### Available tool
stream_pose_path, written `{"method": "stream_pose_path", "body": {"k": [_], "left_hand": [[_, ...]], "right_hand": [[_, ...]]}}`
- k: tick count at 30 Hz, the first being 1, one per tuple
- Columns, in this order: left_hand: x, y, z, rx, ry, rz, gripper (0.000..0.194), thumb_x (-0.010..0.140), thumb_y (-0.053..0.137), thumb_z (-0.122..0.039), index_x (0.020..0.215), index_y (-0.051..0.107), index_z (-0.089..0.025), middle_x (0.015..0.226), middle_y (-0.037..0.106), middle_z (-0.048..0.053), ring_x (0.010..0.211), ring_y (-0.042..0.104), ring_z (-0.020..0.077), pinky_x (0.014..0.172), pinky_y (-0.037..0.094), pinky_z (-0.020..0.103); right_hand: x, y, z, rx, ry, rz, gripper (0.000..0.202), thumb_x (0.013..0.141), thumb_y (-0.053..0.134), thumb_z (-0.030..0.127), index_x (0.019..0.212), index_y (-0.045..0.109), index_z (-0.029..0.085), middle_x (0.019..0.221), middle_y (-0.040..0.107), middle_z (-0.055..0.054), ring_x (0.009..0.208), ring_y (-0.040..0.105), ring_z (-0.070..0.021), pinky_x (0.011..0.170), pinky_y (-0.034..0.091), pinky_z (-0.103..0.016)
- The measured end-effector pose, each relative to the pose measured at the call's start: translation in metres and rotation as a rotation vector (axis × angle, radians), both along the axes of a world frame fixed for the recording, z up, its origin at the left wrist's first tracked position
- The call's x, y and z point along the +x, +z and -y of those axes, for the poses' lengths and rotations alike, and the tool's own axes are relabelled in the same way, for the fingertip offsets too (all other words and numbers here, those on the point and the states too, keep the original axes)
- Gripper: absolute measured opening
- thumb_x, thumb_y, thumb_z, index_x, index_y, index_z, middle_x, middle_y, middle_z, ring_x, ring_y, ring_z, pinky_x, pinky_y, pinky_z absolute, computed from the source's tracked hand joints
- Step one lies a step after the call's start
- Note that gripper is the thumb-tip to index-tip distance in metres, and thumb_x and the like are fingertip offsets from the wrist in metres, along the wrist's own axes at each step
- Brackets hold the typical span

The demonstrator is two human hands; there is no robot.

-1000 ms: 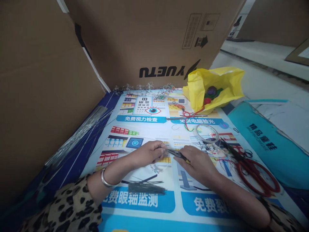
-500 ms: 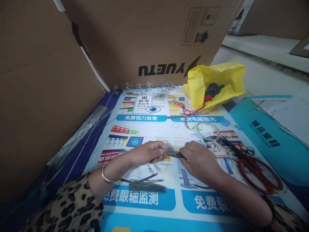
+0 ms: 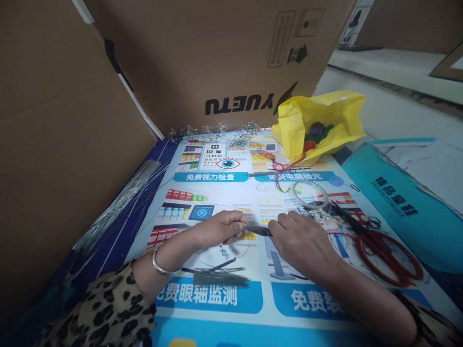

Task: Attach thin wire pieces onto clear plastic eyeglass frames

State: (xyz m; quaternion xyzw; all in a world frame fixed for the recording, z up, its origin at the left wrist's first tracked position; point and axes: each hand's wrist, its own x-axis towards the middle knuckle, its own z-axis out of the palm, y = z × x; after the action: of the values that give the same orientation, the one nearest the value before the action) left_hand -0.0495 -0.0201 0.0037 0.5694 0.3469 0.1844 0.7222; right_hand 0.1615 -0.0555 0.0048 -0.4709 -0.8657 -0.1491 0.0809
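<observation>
My right hand (image 3: 302, 241) is closed around needle-nose pliers (image 3: 259, 231), whose jaws point left. The tips of the jaws meet the fingertips of my left hand (image 3: 222, 229). That hand is pinched on a thin wire, most of which its fingers hide; a fine loop of it curves out below. Under the left fingers hangs a small ornament of clear beads (image 3: 224, 252). Nearer me on the printed sheet (image 3: 249, 313) lies a bundle of short cut wires (image 3: 220, 278).
Red-handled scissors (image 3: 383, 255) and a roll of clear tape (image 3: 310, 194) lie on the right. Behind them stand a yellow bag (image 3: 292, 125) and a teal box lid (image 3: 383, 207). Long wires (image 3: 119, 202) lie left. Beaded wire pieces (image 3: 222, 127) line the cardboard wall (image 3: 173, 58).
The pliers have rolled in my right hand, and the right knuckles have turned over more. The left hand keeps its pinch in the same place. The view has shifted slightly.
</observation>
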Motion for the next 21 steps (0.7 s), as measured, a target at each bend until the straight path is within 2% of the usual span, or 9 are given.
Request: {"method": "stream_pose_path", "body": {"k": [4, 9, 16, 21], "left_hand": [[0.001, -0.002, 0.0, 0.005, 0.085, -0.013, 0.017, 0.08, 0.05, -0.032, 0.078, 0.049, -0.015, 0.048, 0.042, -0.008, 0.039, 0.031, 0.0043, 0.04, 0.022, 0.018], [0.003, -0.008, -0.004, -0.052, 0.244, 0.101, 0.019, 0.078, 0.055, -0.033, 0.078, 0.051, -0.014, 0.047, 0.043, -0.007, 0.037, 0.031, 0.0038, 0.039, 0.021, 0.018], [0.001, -0.011, -0.009, -0.116, 0.362, 0.233, 0.022, 0.076, 0.057, -0.035, 0.076, 0.052, -0.014, 0.055, 0.052, -0.003, 0.037, 0.038, 0.0041, 0.039, 0.025, 0.019], [0.001, -0.008, -0.009, -0.139, 0.391, 0.26, 0.02, 0.076, 0.057, -0.033, 0.073, 0.053, -0.014, 0.054, 0.05, -0.004, 0.037, 0.039, 0.0039, 0.039, 0.026, 0.019]], "right_hand": [[-0.001, 0.0, -0.005, -0.112, -0.053, -0.029, 0.01, 0.079, 0.051, 0.022, 0.07, 0.056, 0.02, 0.068, 0.057, -0.003, 0.068, 0.048, -0.0178, 0.057, 0.021, -0.028], [-0.007, 0.0, -0.016, -0.304, -0.13, -0.131, 0.021, 0.084, 0.046, 0.036, 0.075, 0.056, 0.02, 0.072, 0.06, -0.002, 0.07, 0.053, -0.016, 0.056, 0.024, -0.025], [-0.018, -0.007, -0.022, -0.36, -0.162, -0.291, 0.033, 0.087, 0.038, 0.042, 0.067, 0.051, 0.019, 0.066, 0.057, -0.001, 0.06, 0.052, -0.0135, 0.053, 0.025, -0.024], [-0.025, -0.01, -0.024, -0.458, -0.176, -0.396, 0.036, 0.087, 0.035, 0.046, 0.066, 0.049, 0.019, 0.064, 0.057, 0.0, 0.059, 0.053, -0.0134, 0.052, 0.027, -0.023]]}}
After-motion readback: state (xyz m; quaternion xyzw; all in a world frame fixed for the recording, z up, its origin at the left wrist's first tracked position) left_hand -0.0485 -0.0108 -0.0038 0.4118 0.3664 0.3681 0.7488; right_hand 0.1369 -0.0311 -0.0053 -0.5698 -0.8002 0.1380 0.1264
